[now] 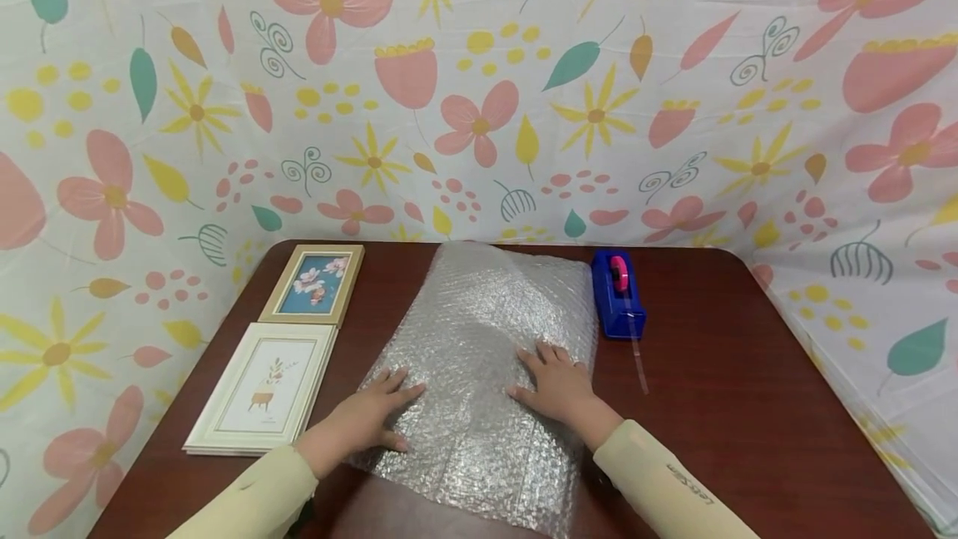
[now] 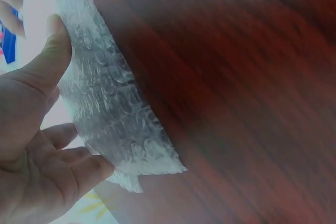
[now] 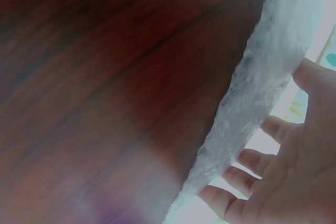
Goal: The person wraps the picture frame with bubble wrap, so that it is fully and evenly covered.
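Floral cloth (image 1: 112,198): white, printed pink, yellow and green; hangs behind and beside the table.

White-framed picture (image 1: 258,388): potted-plant print, lying flat at nine o'clock from the bubble wrap, layered edges showing below its rim.

Tan-framed picture (image 1: 313,284): pale blossoms on blue, flat at ten o'clock from the wrap, its near edge against the white frame.

Left hand (image 1: 365,416): at the wrap's nine-o'clock side, fingers and thumb spread, resting on the sheet; pale sleeve (image 1: 250,493) at the wrist.

Bubble wrap (image 1: 479,373): one clear, glossy sheet, mid-table, spread out between both hands; wrinkled, long axis running roughly twelve to six. Whether anything lies beneath cannot be told.

Right hand (image 1: 557,385): at the wrap's three-o'clock side, fingers spread, laid on the sheet; matching sleeve (image 1: 666,481), dark lettering.

Tape dispenser (image 1: 619,306): blue, pink hub, at two o'clock, just beside the wrap's edge; clear tape strip (image 1: 639,364) trailing towards six.

Table (image 1: 733,389): dark reddish-brown, wood-grained, bearing all the above except the cloth.
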{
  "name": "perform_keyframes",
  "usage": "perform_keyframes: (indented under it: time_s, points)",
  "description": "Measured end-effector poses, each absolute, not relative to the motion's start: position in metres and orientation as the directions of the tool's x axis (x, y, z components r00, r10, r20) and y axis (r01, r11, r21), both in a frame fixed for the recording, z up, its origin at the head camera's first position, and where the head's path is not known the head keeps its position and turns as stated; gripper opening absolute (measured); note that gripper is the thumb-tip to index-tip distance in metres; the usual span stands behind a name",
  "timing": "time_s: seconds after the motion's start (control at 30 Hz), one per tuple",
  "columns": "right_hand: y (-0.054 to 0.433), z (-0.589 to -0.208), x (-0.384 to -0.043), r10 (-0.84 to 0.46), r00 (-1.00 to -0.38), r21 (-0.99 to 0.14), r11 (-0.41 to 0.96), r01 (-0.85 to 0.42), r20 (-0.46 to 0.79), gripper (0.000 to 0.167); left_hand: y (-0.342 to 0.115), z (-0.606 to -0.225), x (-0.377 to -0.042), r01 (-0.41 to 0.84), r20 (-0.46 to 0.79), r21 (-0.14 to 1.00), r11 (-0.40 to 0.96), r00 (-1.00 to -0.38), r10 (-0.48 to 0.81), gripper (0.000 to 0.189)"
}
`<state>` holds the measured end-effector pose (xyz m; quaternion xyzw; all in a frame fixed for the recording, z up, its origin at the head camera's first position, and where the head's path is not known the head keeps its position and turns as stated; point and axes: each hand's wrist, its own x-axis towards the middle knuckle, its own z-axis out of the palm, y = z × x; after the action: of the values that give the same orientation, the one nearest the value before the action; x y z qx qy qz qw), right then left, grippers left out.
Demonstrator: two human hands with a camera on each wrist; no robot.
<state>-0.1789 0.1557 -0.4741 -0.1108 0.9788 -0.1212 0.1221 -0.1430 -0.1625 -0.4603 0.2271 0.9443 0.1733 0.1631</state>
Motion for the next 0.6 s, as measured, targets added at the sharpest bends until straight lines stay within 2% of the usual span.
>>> perform_keyframes:
  time_s: [0.6]
  points:
    - [0.144,-0.469,-0.172,-0.257,-0.944,-0.281,0.94,-0.194,-0.208,0.073,-0.191,-0.462,-0.16,0.385,-0.267,0.416,0.824,-0.815,0.515,0.086]
